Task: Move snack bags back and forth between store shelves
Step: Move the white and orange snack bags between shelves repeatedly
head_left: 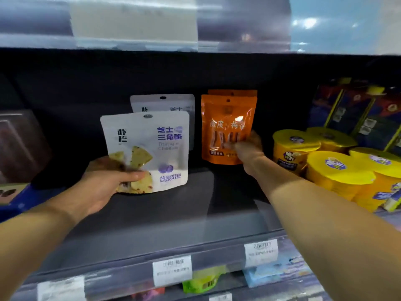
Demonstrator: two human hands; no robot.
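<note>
A white bag (149,148) printed with "Triangle Cheese" is held upright at its lower left corner by the left hand (102,183), the thumb pressed across the front and the fingers hidden behind, so the hand is clamped on it. Its bottom edge is seen at or just above the grey shelf (173,218); whether it touches cannot be told. A second white bag (167,104) stands directly behind it, mostly covered. To the right, an orange bag (225,127) stands upright on the same shelf, and its lower right corner is gripped by the right hand (247,148), the fingers closed over the front of the pack. Another orange bag (233,92) is seen just behind it, only its top edge showing. Well to the right of that hand, yellow tubs (338,170) with foil lids are grouped together, with dark boxes (355,114) trimmed in yellow standing behind them. At the far left a blurred dark pack (19,144) is placed on the shelf. White price tags (172,270) are fixed along the shelf's front rail, and below it a green pack (201,281) and a light blue pack (271,272) are partly seen. Both forearms are stretched forward, bare.
</note>
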